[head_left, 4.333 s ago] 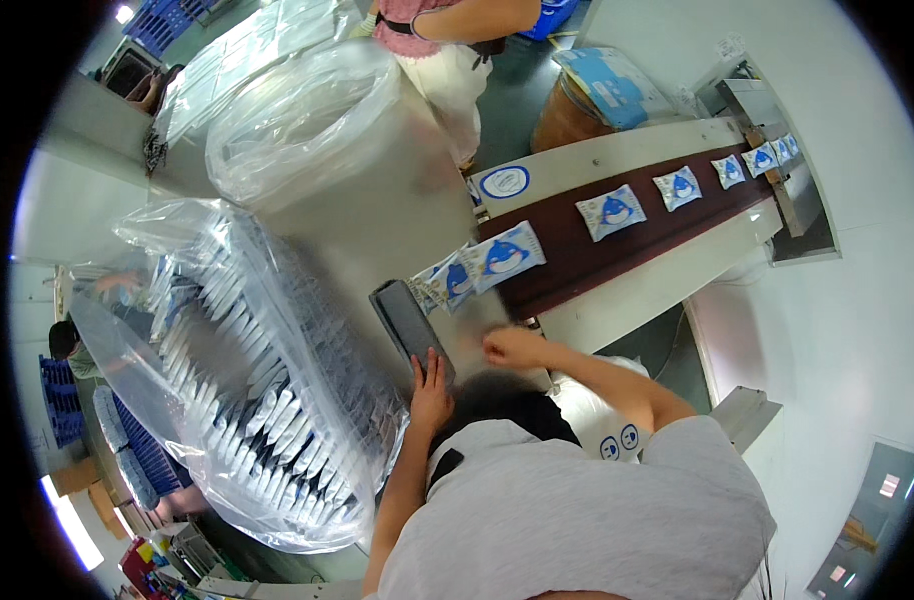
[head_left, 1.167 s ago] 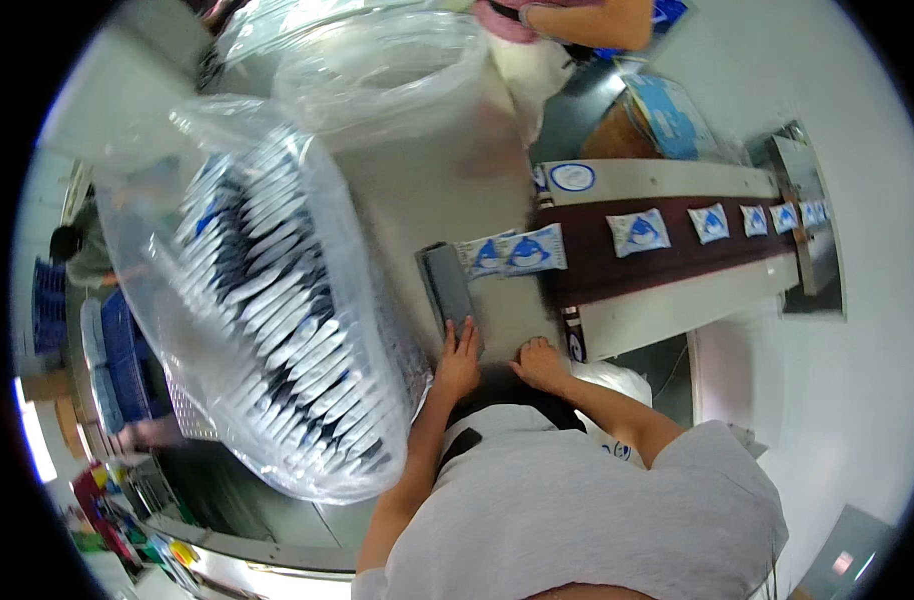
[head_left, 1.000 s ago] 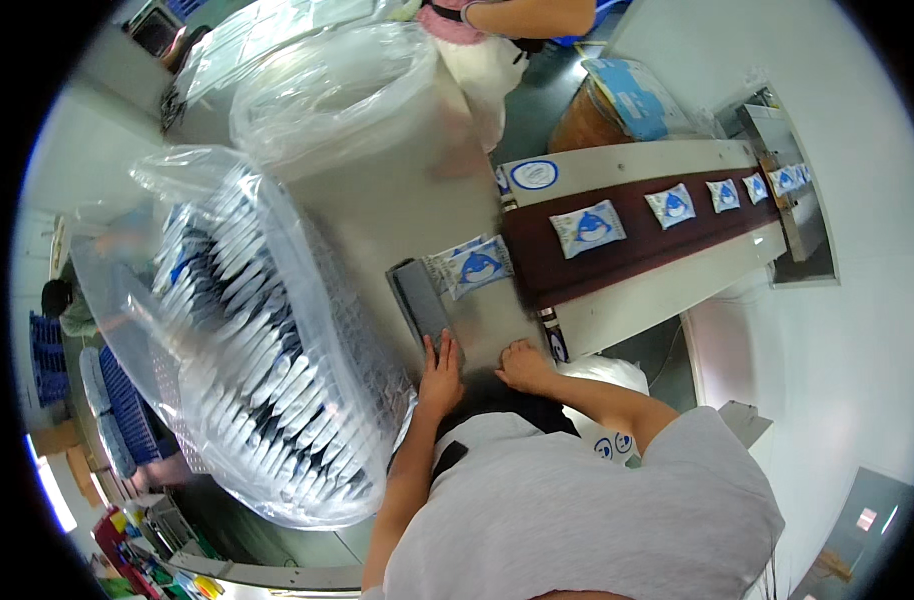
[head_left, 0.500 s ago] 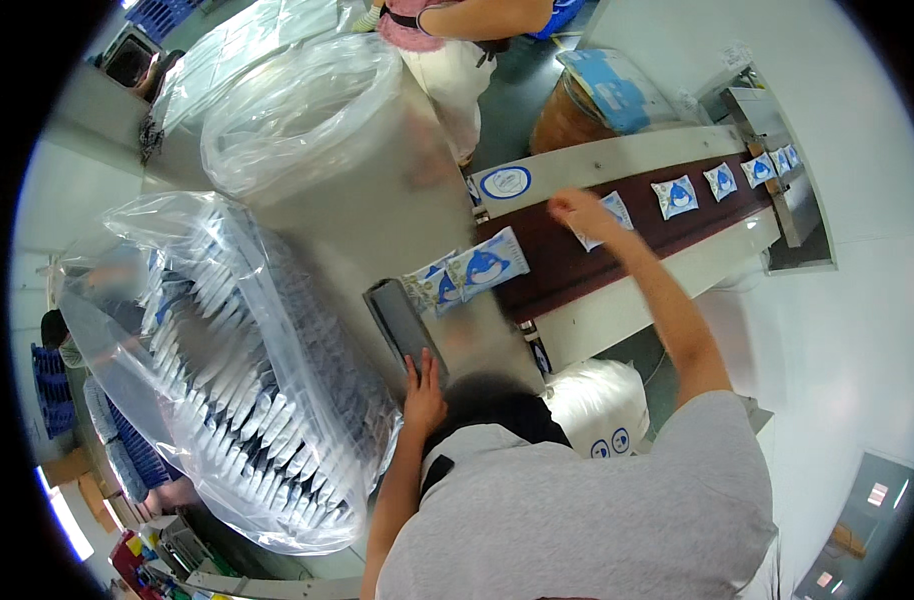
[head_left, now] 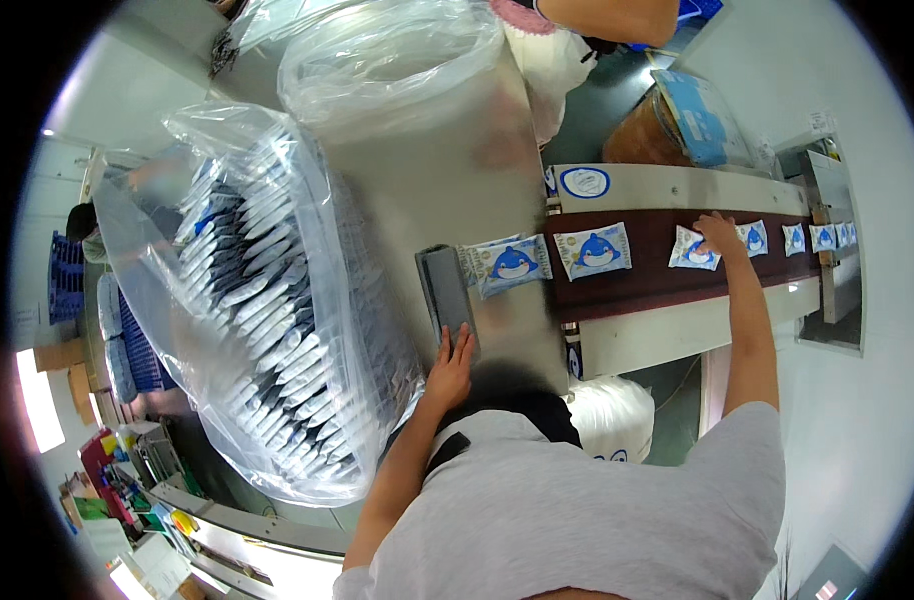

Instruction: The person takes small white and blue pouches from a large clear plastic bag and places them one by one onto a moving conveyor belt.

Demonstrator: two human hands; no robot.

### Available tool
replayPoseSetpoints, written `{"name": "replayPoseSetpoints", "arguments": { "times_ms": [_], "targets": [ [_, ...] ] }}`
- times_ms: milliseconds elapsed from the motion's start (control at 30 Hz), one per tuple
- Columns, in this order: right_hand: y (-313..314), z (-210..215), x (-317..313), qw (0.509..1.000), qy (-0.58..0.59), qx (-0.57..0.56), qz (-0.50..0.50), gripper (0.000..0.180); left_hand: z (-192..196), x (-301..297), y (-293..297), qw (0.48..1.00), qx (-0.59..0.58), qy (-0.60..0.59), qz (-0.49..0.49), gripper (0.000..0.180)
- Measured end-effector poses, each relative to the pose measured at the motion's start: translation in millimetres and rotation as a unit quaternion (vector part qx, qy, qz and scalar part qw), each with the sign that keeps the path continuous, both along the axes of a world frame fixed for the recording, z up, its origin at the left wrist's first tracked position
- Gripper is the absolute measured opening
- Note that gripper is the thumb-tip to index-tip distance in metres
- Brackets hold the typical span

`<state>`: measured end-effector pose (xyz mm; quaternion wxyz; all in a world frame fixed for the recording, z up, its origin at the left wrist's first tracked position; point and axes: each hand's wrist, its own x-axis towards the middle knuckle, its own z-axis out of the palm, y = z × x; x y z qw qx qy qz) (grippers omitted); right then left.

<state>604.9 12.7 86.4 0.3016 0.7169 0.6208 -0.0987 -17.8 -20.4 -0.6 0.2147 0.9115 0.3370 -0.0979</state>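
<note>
My left hand (head_left: 451,374) rests with fingers stretched out against the near end of a grey rectangular block (head_left: 445,292) on the metal table. Against the block's right side, a few overlapping white-and-blue pillow packets (head_left: 515,264) lie in a row. Another packet (head_left: 592,250) is at the left end of the dark red conveyor belt (head_left: 647,283). Further right on the belt, my right hand (head_left: 719,234) has its bent fingers over a packet (head_left: 689,252) and grips its right part; the fingertips are partly hidden. More packets (head_left: 752,237) follow in line behind it.
A big clear plastic bag (head_left: 327,190) packed with stacked packets stands left of the block. Behind it lies another clear bag (head_left: 387,60). At the upper right is an orange-brown drum (head_left: 645,130). Another person's white trousers (head_left: 547,75) show beyond the table.
My view has turned, shifting the scene. My right hand has moved right along the belt onto a packet. Another packet has come to the belt's left end. My left hand stays at the block.
</note>
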Motion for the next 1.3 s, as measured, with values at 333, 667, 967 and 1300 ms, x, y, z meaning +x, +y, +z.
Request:
{"name": "replayPoseSetpoints", "arguments": {
  "times_ms": [333,667,967,1300],
  "targets": [
    [157,31,-207,0.84,0.466,-0.079,0.267,0.049,-11,-4,-5,0.999,-0.031,0.022,0.02,0.074],
    [90,-46,-345,0.946,0.271,-0.095,0.153,0.106,-26,-8,-12,1.0,0.017,0.013,0.006,0.074],
    [-30,-25,-390,0.939,0.308,0.014,0.151,0.093,-24,-8,-19,0.998,0.062,0.001,0.017,0.069],
    [140,215,-498,0.735,0.577,0.334,0.128,0.094,-44,-12,-26,0.989,0.133,-0.036,0.051,0.074]
  ]
}}
